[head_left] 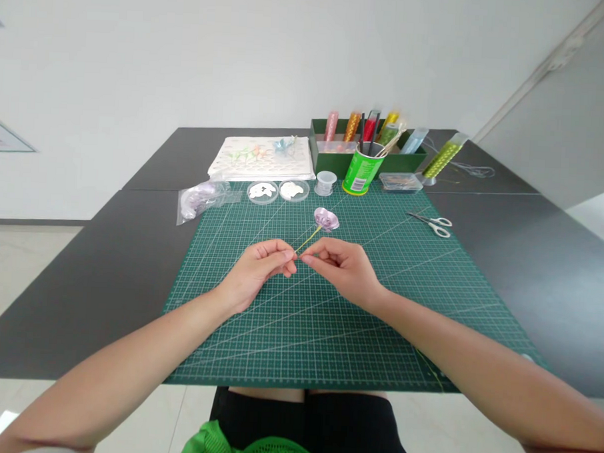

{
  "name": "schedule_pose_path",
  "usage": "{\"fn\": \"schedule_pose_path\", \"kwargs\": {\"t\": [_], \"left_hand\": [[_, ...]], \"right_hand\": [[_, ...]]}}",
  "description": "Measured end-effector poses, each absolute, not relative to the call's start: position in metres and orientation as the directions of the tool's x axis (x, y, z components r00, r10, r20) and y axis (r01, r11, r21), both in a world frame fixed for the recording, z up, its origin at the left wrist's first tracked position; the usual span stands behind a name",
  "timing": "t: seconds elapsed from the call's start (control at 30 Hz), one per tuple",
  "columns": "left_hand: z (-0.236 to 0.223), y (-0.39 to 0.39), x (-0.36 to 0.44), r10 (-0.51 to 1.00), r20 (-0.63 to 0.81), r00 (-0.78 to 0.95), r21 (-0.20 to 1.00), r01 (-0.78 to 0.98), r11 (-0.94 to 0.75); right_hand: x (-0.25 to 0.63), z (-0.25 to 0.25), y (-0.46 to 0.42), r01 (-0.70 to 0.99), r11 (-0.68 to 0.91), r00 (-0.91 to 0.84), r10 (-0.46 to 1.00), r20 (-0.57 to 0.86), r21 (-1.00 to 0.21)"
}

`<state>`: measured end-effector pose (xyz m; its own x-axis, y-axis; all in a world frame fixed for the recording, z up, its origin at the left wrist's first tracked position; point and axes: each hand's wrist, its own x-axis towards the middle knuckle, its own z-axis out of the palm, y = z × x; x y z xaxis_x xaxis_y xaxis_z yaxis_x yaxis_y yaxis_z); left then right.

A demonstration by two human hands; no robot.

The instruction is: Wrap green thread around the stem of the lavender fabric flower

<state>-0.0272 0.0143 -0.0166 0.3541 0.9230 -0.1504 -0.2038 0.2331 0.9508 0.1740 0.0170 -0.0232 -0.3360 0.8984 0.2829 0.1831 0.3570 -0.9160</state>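
Note:
A pale purple artificial flower on a thin yellow-green stem leans up and to the right above the cutting mat. My left hand is closed, thumb and index finger pinching the lower end of the stem. Right beside it my right hand is pinched too, its thumb and index fingertips almost touching the left fingertips. Whatever lies between the right fingertips is too small to make out. A thin green strand lies at the mat's front edge, partly under my right forearm.
Scissors lie at the mat's right. Along the back stand two shallow dishes of white pieces, a lidded tub, a green can, a clear box and a dark green box of thread spools. A plastic bag lies left.

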Motion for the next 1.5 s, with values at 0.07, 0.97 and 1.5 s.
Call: {"fn": "schedule_pose_path", "kwargs": {"t": [0.07,0.97,1.5], "left_hand": [[-0.015,0.014,-0.027,0.94,-0.103,0.324,0.978,-0.141,0.155],[-0.006,-0.006,-0.023,0.691,-0.114,0.714,0.989,0.147,0.011],[0.001,0.006,-0.029,0.85,0.11,0.515,0.988,0.036,-0.149]], "right_hand": [[0.176,-0.022,0.016,0.234,0.448,-0.361,0.864,0.351,-0.863],[0.215,-0.007,0.058,0.235,0.312,-0.694,0.717,0.066,-0.921],[0.214,-0.03,0.063,0.172,0.23,-0.818,0.576,-0.008,-0.958]]}}
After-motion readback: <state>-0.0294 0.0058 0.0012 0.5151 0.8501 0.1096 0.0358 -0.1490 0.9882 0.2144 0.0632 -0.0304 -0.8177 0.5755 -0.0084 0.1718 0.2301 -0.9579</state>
